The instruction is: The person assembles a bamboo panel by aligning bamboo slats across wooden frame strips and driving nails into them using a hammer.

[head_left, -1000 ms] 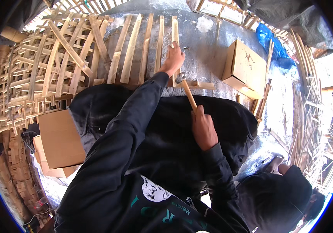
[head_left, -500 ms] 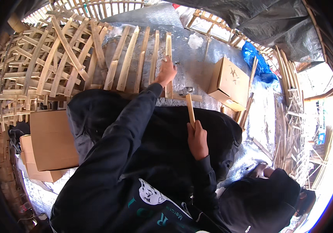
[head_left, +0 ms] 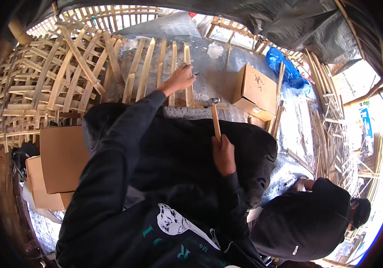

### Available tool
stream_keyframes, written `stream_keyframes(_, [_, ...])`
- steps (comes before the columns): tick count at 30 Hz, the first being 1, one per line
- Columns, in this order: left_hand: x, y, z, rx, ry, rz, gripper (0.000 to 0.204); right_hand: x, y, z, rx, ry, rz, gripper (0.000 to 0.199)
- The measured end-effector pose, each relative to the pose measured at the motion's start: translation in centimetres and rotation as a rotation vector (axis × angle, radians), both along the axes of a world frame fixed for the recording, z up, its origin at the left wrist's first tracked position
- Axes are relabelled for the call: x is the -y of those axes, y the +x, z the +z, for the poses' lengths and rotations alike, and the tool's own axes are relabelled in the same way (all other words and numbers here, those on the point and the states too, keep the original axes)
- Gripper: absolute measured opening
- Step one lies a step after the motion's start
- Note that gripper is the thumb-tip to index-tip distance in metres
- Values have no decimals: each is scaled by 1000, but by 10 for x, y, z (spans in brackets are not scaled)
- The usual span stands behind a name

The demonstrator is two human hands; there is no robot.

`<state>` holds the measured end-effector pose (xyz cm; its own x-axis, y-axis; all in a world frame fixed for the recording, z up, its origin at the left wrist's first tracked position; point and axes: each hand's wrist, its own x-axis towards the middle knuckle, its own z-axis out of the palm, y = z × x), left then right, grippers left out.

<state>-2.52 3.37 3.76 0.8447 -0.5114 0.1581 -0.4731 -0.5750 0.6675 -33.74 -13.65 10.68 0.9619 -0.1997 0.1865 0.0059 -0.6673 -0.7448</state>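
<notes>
My right hand (head_left: 224, 156) is closed around the wooden handle of a hammer (head_left: 216, 120), whose metal head points away from me. Stretched forward, my left hand (head_left: 179, 81) is closed over the rightmost upright bamboo slat (head_left: 188, 94). Whether a small thing is pinched in its fingertips cannot be made out. Several more slats, such as one pale bamboo slat (head_left: 145, 69), lie side by side to its left. Their near ends come close to a crosswise strip (head_left: 200, 105), partly hidden by my legs.
A closed cardboard box (head_left: 256, 91) sits right of the slats, near a blue plastic sheet (head_left: 285, 67). Woven bamboo panels (head_left: 44, 76) pile up at left. An open carton (head_left: 62, 156) stands beside my left leg. Another person (head_left: 303, 219) crouches at lower right.
My left hand has shifted left and now reaches across the slat from its left side. The hammer's head, blurred against the floor before, shows more clearly; my view has tilted slightly.
</notes>
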Motion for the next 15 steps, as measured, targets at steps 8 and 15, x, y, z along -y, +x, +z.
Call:
stream_keyframes(8, [-60,-74,12,255,92,-451,85,14,6,-26,-14,5,36,33])
stream_keyframes(15, [-52,-83,-10,161,193,-272,83,18,21,-32,-137,177,-103,34])
